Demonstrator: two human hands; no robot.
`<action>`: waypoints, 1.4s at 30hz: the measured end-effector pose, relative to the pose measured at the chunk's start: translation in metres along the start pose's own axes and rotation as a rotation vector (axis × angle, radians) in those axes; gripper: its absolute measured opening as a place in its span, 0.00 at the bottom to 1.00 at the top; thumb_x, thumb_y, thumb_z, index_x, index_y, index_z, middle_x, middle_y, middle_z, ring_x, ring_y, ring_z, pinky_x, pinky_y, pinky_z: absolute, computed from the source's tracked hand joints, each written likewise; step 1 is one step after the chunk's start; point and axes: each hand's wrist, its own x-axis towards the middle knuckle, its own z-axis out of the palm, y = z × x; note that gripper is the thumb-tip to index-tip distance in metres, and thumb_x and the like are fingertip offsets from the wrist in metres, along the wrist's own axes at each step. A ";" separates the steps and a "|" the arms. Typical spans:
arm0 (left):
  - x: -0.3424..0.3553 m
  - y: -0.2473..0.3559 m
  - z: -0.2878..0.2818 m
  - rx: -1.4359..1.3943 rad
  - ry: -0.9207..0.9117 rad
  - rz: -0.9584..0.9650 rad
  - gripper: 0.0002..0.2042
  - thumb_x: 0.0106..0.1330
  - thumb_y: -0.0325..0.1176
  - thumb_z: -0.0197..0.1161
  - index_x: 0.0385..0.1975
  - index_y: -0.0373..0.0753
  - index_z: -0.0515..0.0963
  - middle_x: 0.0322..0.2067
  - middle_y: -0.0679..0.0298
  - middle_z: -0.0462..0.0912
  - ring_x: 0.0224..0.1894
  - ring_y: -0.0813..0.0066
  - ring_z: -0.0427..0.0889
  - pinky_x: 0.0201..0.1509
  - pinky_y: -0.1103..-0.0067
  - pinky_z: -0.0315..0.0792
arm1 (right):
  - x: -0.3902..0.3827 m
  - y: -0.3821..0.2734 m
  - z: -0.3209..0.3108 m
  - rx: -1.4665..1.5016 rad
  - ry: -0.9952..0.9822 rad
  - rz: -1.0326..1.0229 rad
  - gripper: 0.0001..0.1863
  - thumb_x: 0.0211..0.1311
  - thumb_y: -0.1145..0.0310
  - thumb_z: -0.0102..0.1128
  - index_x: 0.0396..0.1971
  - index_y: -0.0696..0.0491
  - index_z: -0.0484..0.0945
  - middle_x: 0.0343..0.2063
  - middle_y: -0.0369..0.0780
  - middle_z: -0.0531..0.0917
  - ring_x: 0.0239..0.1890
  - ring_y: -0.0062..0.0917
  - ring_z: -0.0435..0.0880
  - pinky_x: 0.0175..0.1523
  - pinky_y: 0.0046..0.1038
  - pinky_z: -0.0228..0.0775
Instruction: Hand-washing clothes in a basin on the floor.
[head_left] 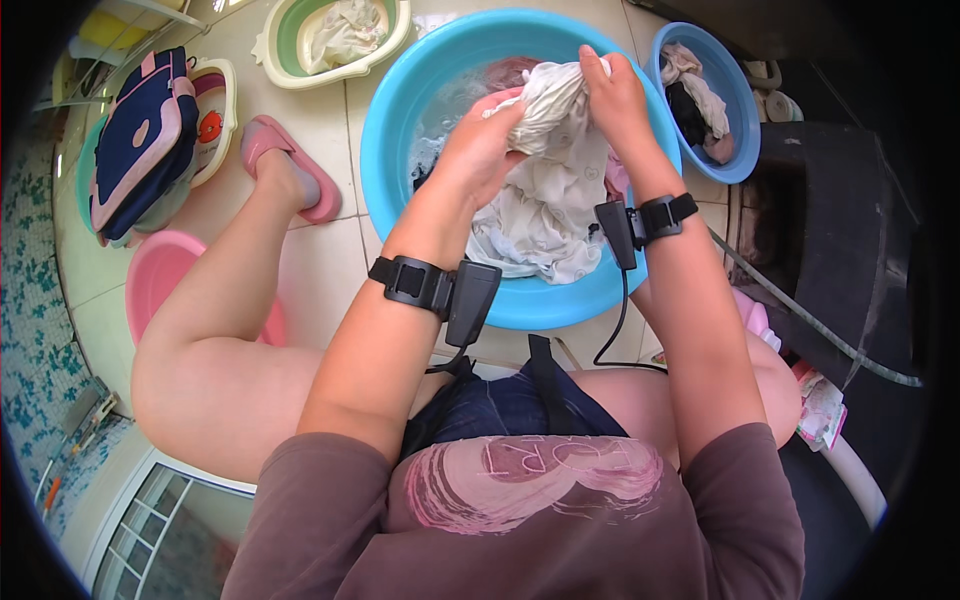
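Observation:
A white garment with small grey prints [545, 205] is lifted partly out of a large blue basin [385, 215]. Its upper end is bunched between my hands, and the rest hangs down into the basin. My left hand [478, 145] is closed around the left side of the bunch. On the right side, my right hand [617, 100] grips it with the thumb and fingers pointing up. Foamy water [445, 110] shows at the basin's left. Behind and beside the white garment lie pinkish fabric [510, 72] and some dark cloth, mostly hidden.
A smaller blue basin [745, 150] with mixed clothes stands at the far right. A green-and-white basin [270, 55] holding white cloth is at the far left. A navy-and-pink backpack [145, 150] and a pink basin [150, 270] sit left. A hose [815, 325] runs along the right.

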 end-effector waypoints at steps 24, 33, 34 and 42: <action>0.000 0.043 -0.057 -0.606 -0.329 -0.032 0.28 0.67 0.47 0.45 0.57 0.28 0.64 0.57 0.48 0.70 0.60 0.52 0.70 0.66 0.58 0.62 | -0.066 0.029 -0.047 0.421 -1.011 0.546 0.25 0.44 0.68 0.58 0.47 0.57 0.79 0.42 0.36 0.81 0.45 0.22 0.76 0.52 0.23 0.66; 0.013 -0.020 -0.007 -0.677 -0.046 -0.096 0.23 0.71 0.45 0.40 0.60 0.39 0.66 0.61 0.55 0.67 0.62 0.58 0.67 0.65 0.60 0.62 | -0.057 -0.068 -0.025 0.960 -0.545 0.228 0.27 0.55 0.55 0.64 0.52 0.56 0.74 0.48 0.42 0.79 0.53 0.27 0.76 0.61 0.31 0.64; 0.018 -0.028 -0.012 -0.576 -0.071 -0.028 0.20 0.71 0.45 0.41 0.57 0.43 0.68 0.58 0.56 0.70 0.60 0.62 0.70 0.60 0.65 0.66 | -0.073 -0.094 -0.019 0.668 -0.539 0.144 0.30 0.45 0.54 0.72 0.45 0.57 0.77 0.44 0.42 0.81 0.51 0.31 0.77 0.58 0.34 0.67; 0.029 -0.032 -0.004 -0.378 0.166 0.025 0.17 0.69 0.44 0.50 0.48 0.36 0.70 0.44 0.57 0.79 0.45 0.66 0.81 0.50 0.67 0.77 | -0.059 -0.043 0.045 0.234 0.090 0.218 0.12 0.43 0.68 0.67 0.26 0.60 0.79 0.27 0.48 0.82 0.29 0.40 0.82 0.37 0.37 0.74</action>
